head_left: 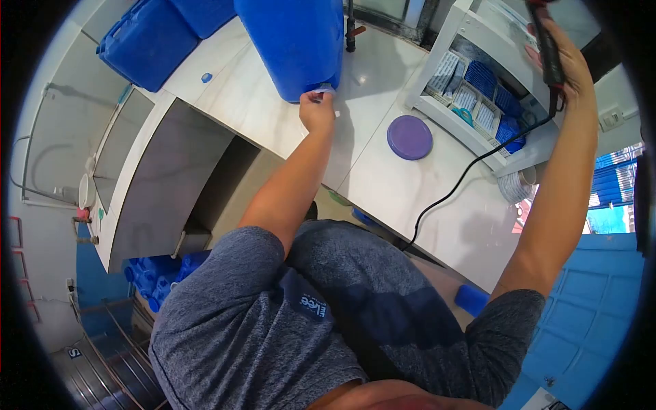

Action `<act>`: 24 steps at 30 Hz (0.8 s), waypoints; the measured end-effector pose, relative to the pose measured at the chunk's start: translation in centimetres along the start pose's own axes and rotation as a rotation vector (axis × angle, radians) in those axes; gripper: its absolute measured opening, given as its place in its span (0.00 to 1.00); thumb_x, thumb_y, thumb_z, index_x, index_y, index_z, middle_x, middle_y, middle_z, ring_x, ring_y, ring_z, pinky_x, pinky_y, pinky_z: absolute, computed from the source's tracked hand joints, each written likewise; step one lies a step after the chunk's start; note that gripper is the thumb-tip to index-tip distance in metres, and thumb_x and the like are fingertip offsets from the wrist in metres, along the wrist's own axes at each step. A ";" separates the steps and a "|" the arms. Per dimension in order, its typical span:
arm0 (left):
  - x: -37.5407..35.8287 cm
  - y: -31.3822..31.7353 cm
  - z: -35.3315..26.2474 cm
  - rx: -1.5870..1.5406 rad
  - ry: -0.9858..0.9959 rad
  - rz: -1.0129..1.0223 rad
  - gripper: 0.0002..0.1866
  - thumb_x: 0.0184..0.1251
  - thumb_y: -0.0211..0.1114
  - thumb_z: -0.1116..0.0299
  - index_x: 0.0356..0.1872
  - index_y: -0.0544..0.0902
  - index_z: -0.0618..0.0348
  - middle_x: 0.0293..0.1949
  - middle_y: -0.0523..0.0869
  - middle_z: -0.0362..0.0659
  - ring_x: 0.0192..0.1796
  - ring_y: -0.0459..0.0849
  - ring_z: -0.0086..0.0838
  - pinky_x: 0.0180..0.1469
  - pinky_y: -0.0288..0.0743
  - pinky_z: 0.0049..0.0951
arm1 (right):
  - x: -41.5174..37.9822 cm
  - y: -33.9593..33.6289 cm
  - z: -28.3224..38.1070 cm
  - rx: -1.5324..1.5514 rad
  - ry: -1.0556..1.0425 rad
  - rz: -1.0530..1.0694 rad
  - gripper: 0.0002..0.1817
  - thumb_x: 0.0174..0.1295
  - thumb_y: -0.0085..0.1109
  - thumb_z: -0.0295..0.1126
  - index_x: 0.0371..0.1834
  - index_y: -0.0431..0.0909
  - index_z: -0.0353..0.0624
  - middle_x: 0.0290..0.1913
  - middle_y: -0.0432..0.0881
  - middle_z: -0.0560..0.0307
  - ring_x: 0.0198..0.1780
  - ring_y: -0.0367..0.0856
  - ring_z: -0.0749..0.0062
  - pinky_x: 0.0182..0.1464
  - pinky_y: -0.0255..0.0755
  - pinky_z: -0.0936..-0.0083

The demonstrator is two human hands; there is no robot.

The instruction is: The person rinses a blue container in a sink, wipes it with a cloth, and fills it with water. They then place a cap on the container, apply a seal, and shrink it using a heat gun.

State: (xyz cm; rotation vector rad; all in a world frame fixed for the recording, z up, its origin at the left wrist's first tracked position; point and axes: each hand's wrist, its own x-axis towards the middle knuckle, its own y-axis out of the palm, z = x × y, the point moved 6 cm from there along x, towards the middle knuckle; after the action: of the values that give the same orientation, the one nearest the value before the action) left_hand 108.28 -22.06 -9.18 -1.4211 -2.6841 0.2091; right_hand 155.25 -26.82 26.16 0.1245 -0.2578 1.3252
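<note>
Over the white worktop [383,184], whose near edge runs diagonally from about ten o'clock down to four o'clock, the person reaches with both arms. One large blue container [294,41] stands on the worktop at twelve o'clock, its body running up out of view. At its lower corner sits a small pale cap or seal [324,89], and the left hand [317,109] pinches it, fingers closed together on it.

The right hand [572,65], at about two o'clock, is wrapped tight around a slim dark tool [547,44] with a red tip. Its long axis runs nearly straight up and down, tip pointing to twelve o'clock. One black cord [465,174] trails from it down across the worktop towards six o'clock and drops over the near edge.

Between the two hands lies a broad bare stretch of worktop, broken only by one purple round lid [409,137], lying flat and well apart from either hand. A white shelf unit [471,102] at one o'clock holds several blue and white packets; I cannot count them. Two more blue containers [154,37] lie at eleven o'clock.
</note>
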 end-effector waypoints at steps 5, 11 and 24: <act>-0.4 1.3 0.2 0.211 0.346 0.002 0.19 0.59 0.69 0.69 0.50 0.76 0.63 0.40 0.86 0.52 0.47 0.87 0.47 0.52 0.77 0.41 | -10.5 6.3 3.2 0.267 -0.116 0.249 0.49 0.57 0.73 0.58 0.71 0.65 0.33 0.53 0.80 0.50 0.48 0.83 0.69 0.59 0.81 0.72; -1.5 1.1 0.2 0.131 0.486 0.004 0.31 0.61 0.68 0.72 0.65 0.66 0.64 0.51 0.83 0.59 0.52 0.84 0.48 0.57 0.74 0.40 | -19.5 13.5 0.4 -0.127 0.014 0.201 0.35 0.52 0.67 0.33 0.62 0.70 0.26 0.42 0.85 0.46 0.39 0.85 0.68 0.48 0.81 0.70; -1.5 1.1 -0.7 0.179 0.252 0.034 0.23 0.60 0.68 0.75 0.59 0.77 0.61 0.44 0.87 0.54 0.49 0.86 0.48 0.53 0.77 0.41 | -19.0 21.8 -20.6 -0.047 0.440 0.366 0.19 0.53 0.68 0.28 0.50 0.81 0.40 0.40 0.82 0.60 0.38 0.80 0.76 0.41 0.77 0.74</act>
State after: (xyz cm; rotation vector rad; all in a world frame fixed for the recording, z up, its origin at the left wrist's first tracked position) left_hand 110.17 -22.66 -8.68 -1.3416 -2.3773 0.2473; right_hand 132.32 -34.58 0.19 -0.2648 0.0680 1.6685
